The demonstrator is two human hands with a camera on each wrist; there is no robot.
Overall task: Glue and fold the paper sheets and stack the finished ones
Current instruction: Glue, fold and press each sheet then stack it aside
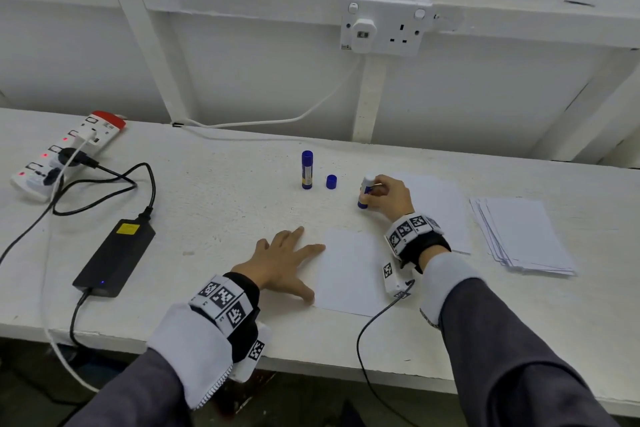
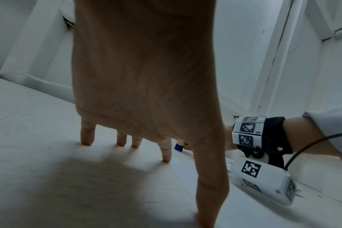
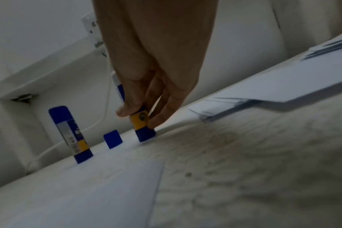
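My right hand (image 1: 384, 196) grips an uncapped blue glue stick (image 1: 364, 191) (image 3: 140, 123), holding it upright with its base on the table. Its loose blue cap (image 1: 331, 182) (image 3: 113, 139) stands just to the left. A second, capped glue stick (image 1: 307, 169) (image 3: 71, 134) stands further left. A white paper sheet (image 1: 349, 274) lies near the front edge. My left hand (image 1: 282, 262) (image 2: 146, 92) rests flat with spread fingers, its forefinger and thumb touching the sheet's left edge. A flat sheet (image 1: 440, 208) lies beyond my right wrist, and a stack of papers (image 1: 523, 236) lies at the right.
A black power adapter (image 1: 114, 256) with cables lies at the left front, a white power strip (image 1: 65, 152) at the far left. A wall socket (image 1: 384, 28) sits on the white wall behind. A thin black cable (image 1: 374, 322) hangs from my right wrist over the table's front edge.
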